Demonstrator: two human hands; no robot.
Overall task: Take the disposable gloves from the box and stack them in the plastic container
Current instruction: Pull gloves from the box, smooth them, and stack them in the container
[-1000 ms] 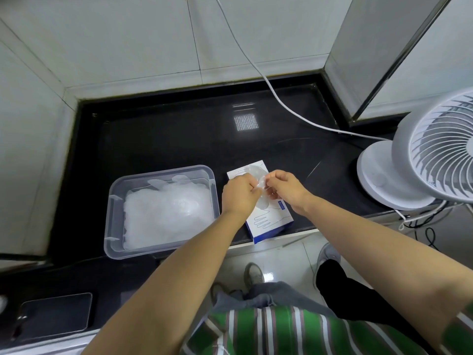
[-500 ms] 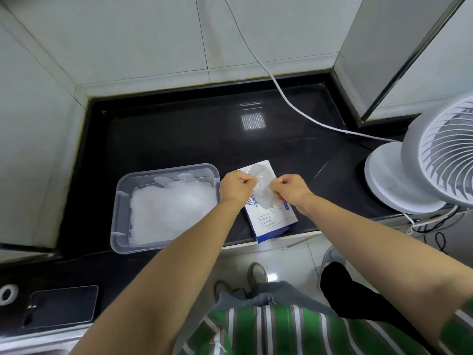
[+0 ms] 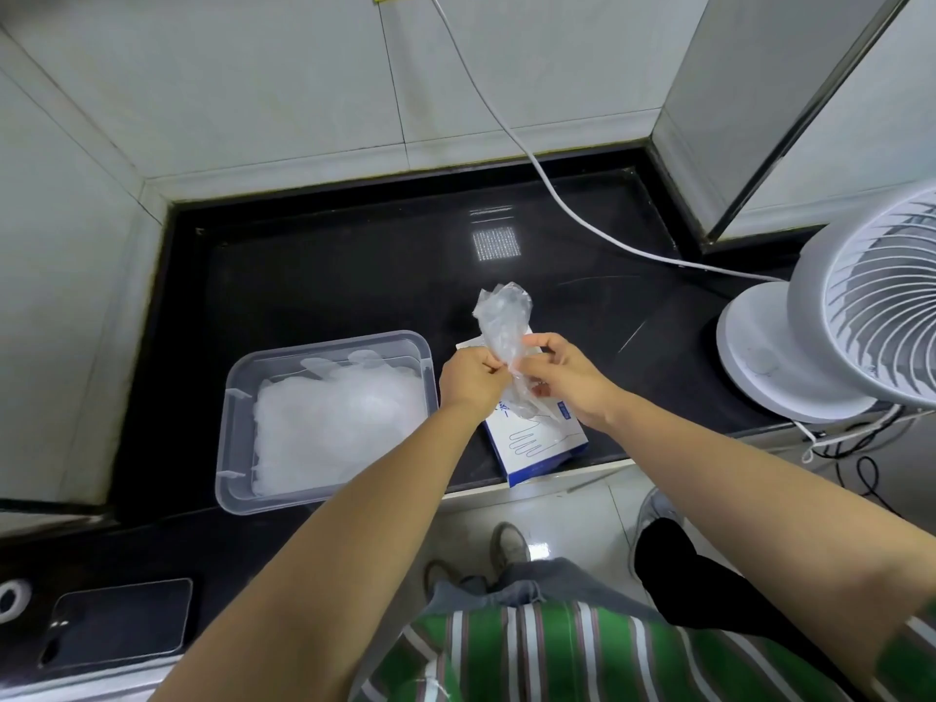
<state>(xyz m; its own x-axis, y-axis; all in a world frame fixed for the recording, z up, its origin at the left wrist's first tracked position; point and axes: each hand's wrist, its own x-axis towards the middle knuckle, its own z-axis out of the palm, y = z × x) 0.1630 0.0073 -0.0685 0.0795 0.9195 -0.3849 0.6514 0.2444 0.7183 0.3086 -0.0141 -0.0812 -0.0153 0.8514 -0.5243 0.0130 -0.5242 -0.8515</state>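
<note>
A clear disposable glove (image 3: 502,324) hangs crumpled in the air above the white and blue glove box (image 3: 537,440), which lies near the front edge of the black counter. My left hand (image 3: 468,380) and my right hand (image 3: 562,380) both pinch the glove's lower part, close together over the box. Left of the box stands the clear plastic container (image 3: 238,428), which holds a pile of clear gloves (image 3: 339,423).
A white fan (image 3: 835,321) stands on the counter at the right, its white cable (image 3: 557,195) running up the tiled wall. A dark phone (image 3: 116,628) and a tape roll (image 3: 12,600) lie on the lower ledge at the left. Tiled walls close in the counter behind and to the left.
The glove has come up out of the box and now stands above my hands. Both hands have risen slightly and stay close together.
</note>
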